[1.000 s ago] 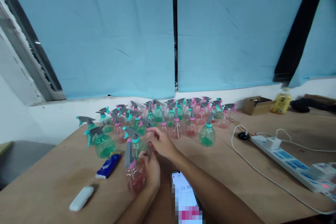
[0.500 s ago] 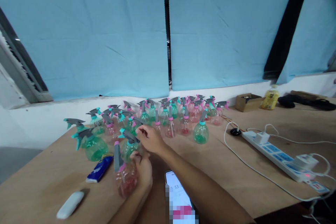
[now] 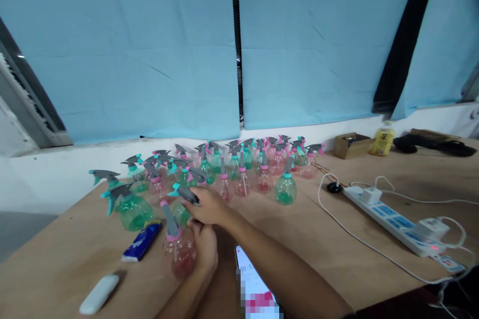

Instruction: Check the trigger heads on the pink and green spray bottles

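My left hand [image 3: 207, 249] is wrapped round a pink spray bottle [image 3: 178, 251] with a grey trigger head and pink collar, standing on the wooden table [image 3: 310, 244]. My right hand [image 3: 209, 205] reaches over it and closes on the grey and teal trigger head of a green spray bottle [image 3: 182, 209] just behind. Several more green and pink spray bottles [image 3: 239, 169] stand in rows towards the wall.
A phone [image 3: 254, 284] lies near my right forearm. A blue packet [image 3: 141, 242] and a white oblong object [image 3: 99, 294] lie at the left. A white power strip [image 3: 396, 219] with cables, a cardboard box [image 3: 351, 144] and a yellow bottle [image 3: 381, 139] sit at the right.
My right hand has come down from above the bottles onto the green bottle's trigger head. My left hand has stayed on the pink bottle.
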`<move>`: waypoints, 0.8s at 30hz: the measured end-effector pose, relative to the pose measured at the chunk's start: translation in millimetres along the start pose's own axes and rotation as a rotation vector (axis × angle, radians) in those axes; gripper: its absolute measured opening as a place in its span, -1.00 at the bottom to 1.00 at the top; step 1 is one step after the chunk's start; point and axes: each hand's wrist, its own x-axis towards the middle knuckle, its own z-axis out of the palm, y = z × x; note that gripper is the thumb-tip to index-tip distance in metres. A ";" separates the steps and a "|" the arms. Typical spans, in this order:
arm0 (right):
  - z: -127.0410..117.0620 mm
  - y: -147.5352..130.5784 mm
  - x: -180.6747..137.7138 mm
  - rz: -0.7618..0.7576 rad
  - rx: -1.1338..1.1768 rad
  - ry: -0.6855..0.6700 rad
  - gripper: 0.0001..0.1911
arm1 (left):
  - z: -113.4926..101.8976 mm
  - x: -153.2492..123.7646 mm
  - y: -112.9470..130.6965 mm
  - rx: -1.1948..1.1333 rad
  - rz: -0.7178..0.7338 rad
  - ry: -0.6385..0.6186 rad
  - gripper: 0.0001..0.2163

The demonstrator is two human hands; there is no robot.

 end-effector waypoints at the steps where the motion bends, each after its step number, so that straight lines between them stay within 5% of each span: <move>1: -3.7 0.5 0.1 0.015 0.032 0.029 -0.75 | 0.4 -0.6 0.5 -0.011 0.022 0.023 -0.78; 10: -71.5 -2.9 -8.9 0.130 0.342 0.468 -0.66 | 5.1 -3.8 3.2 -0.015 -0.056 0.043 -0.80; 15: -103.6 28.9 -29.7 0.170 0.316 0.493 -0.68 | 6.7 0.4 7.8 -0.141 -0.157 0.083 -0.74; 24: -86.5 79.4 -59.4 0.285 0.409 0.490 -0.64 | 0.5 12.6 17.9 -0.299 -0.412 0.099 -0.75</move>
